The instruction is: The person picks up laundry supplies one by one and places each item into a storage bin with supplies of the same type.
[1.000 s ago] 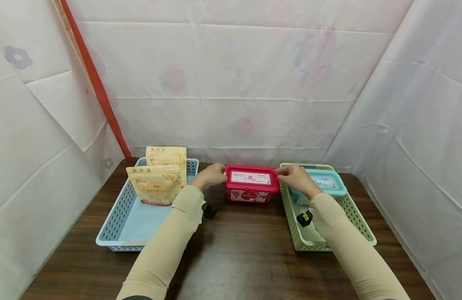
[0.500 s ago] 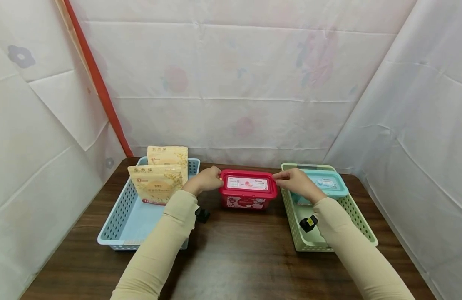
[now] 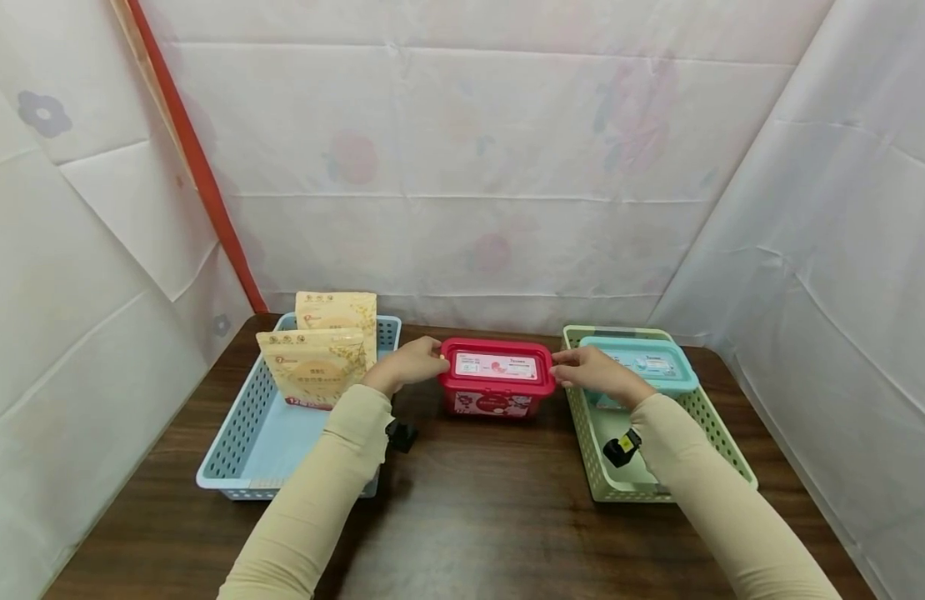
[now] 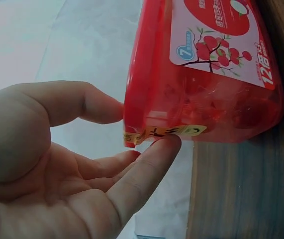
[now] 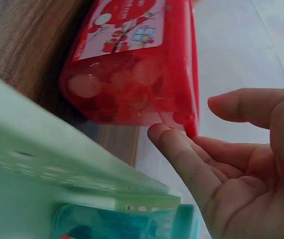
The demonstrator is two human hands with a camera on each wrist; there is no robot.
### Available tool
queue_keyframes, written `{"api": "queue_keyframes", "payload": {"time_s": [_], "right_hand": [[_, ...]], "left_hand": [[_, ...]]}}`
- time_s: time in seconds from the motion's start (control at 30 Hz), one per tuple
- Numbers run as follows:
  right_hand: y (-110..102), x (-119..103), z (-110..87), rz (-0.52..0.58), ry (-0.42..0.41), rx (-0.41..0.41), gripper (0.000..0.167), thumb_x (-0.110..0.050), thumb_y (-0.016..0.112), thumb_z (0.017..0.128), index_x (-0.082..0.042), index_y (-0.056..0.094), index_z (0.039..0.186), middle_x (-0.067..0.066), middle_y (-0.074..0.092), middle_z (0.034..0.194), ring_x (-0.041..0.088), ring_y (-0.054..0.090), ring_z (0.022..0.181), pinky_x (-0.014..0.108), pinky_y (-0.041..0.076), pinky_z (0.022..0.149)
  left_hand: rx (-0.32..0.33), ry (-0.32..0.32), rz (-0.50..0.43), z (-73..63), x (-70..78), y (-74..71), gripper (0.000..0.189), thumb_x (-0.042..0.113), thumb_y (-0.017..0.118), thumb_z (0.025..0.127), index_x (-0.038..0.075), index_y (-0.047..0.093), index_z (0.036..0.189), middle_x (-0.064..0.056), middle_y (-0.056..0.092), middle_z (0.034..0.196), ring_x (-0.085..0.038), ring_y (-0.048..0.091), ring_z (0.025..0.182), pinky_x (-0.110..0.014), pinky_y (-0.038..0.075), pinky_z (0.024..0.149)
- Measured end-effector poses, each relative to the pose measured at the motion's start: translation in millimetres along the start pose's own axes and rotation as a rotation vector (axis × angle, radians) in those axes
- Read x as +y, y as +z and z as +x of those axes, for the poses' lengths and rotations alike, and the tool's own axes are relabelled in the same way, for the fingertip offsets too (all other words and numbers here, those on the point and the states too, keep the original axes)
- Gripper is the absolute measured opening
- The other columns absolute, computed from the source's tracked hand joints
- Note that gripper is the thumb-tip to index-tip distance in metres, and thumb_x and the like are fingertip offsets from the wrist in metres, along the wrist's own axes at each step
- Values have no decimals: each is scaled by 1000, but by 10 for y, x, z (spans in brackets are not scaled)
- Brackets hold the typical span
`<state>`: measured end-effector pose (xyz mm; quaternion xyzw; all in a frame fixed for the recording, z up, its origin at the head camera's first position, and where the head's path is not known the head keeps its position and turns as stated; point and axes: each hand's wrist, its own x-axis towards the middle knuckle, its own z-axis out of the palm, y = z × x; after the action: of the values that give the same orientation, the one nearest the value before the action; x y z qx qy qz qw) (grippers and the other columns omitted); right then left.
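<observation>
A red lidded plastic tub, with rounded pods showing through its wall, stands on the table between two baskets. At its left end is my left hand; in the left wrist view the thumb tip meets the lid's edge and a straight fingertip touches the side by a yellow seal. My right hand is at the other end. The right wrist view shows its thumb apart from the lid, while its extended fingers lie at the tub's side. A similar turquoise tub sits in the green basket, partly behind the right hand.
On the left is a light blue basket holding two yellow pouches upright toward its back. The green basket's wall runs close beside the red tub. White patterned sheeting rises behind the dark wooden table.
The red tub moved slightly left and nearer between the first two frames, both hands with it, then stayed put. Since then the right fingers have spread a little and shifted rightward.
</observation>
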<state>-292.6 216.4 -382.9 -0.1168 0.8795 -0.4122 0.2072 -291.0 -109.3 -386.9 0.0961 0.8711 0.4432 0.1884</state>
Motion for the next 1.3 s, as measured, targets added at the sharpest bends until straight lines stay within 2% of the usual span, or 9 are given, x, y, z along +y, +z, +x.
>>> {"api": "queue_keyframes", "payload": {"time_s": [0.23,0.4,0.63,0.9,1.03,1.3], "right_hand": [[58,26,66,-27,27,0,53,-23,52,106,7,41,148,23,57,137,35,62,115,50,44,105],[73,52,88,58,18,-3,52,-18,52,105,11,40,146,27,54,139,35,64,114,50,44,105],[92,90,90,163,9,-4,50,-14,53,104,14,41,144,29,51,141,34,65,112,45,48,102],[111,81,63,165,13,-2,51,-15,58,102,14,44,142,25,62,128,29,68,105,48,47,101],[128,88,45,205,21,-29,50,-12,58,102,16,45,140,27,61,129,29,69,104,47,49,99],[144,149,19,293,37,-96,56,-13,59,102,19,38,142,32,54,135,30,66,109,49,46,102]], "left_hand": [[-21,-34,-105,4,-39,24,61,16,52,98,-12,31,149,-24,48,143,-33,54,126,-46,44,105],[-25,-31,-147,15,-80,52,57,17,52,100,-12,36,147,-24,48,144,-31,55,125,-44,46,104],[-24,-29,-136,11,-139,66,53,19,53,102,-12,42,144,-23,54,139,-29,61,118,-45,47,103],[-30,-46,-87,-80,-115,36,56,21,54,102,-13,40,145,-24,52,141,-28,63,115,-44,47,103],[-41,-35,-58,-114,-137,28,58,22,56,100,-15,41,143,-24,55,137,-28,66,110,-44,48,102],[-84,-28,-131,-163,-177,9,53,18,55,99,-16,44,138,-25,55,134,-30,63,114,-43,50,99]]}}
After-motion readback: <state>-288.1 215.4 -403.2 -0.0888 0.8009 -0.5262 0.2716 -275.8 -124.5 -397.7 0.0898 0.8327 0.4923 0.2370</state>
